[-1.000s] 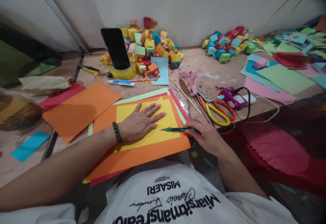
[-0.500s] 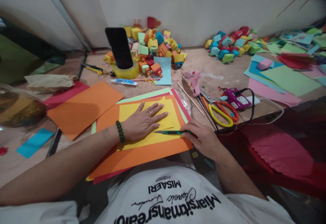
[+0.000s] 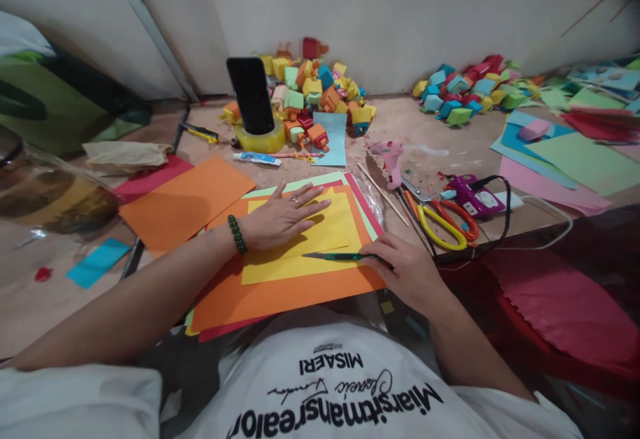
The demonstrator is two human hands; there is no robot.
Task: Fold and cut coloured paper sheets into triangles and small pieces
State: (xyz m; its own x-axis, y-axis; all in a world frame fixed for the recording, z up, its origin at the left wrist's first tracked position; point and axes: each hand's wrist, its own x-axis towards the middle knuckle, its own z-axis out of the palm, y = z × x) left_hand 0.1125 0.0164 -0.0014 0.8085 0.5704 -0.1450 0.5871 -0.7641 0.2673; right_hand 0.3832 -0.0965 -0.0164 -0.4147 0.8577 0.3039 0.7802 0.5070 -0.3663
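Note:
My left hand lies flat on a small folded-looking yellow paper, fingers spread, palm pressed down. Beneath it is a larger yellow sheet, resting on an orange sheet at the top of a stack of coloured paper. In my right hand is a green and black craft knife, gripped near its rear end. Its thin pointed blade aims left, along the lower edge of the small yellow paper. Whether the blade touches the paper I cannot tell.
Right of the stack lie a pink glue gun, a wooden stick, scissors and a purple power adapter. A phone stands in a tape roll. Paper cubes are piled behind. A glass jar is at left.
The view has turned slightly left. Against the paper, my left hand has slid a little away from me and to the left, and the knife tip has shifted left too.

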